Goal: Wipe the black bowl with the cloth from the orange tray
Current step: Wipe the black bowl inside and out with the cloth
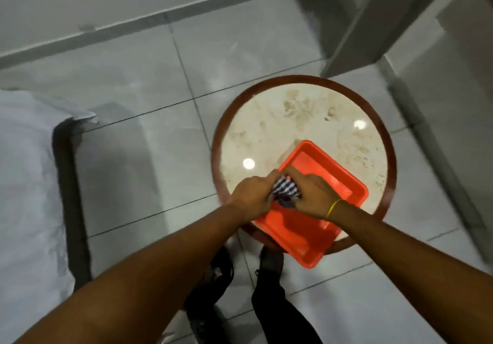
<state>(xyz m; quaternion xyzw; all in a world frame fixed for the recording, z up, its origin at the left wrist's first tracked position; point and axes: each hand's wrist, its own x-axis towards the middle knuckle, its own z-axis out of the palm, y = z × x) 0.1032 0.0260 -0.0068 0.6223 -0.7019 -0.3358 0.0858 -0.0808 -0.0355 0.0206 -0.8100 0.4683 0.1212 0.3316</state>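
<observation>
Head view: tiled floor (149, 162) fills most of the frame, motion-blurred. White bed (24, 183) with a dark frame edge sits at the left. Grey wall and door frame run across the upper right. One round surface (306, 114), marble-look top with a reddish-brown rim, sits right of centre; two light reflections on it.

One orange tray (328, 181), rectangular, lies on the lower part of the surface. Its long axis runs diagonally from upper left to lower right in the frame, and its lower corner overhangs the surface rim. Tray interior is bare apart from what the hands hold.

Two forearms enter from the bottom edge and converge over the tray's left end, covering it. Two legs in dark trousers with dark shoes show on the floor below, between the arms.

One cloth (285, 190), checked dark and white, is bunched between the hands over the tray's left end. Left hand (253, 195) is clenched on the cloth's left side; right hand (313, 195) grasps its right side, knuckles up. One yellow band (333, 208) circles the right wrist.

Black bowl: can't make it out; hands and cloth block that spot, so its location and heading can't be told. A dark patch under the cloth may be fabric or bowl.
</observation>
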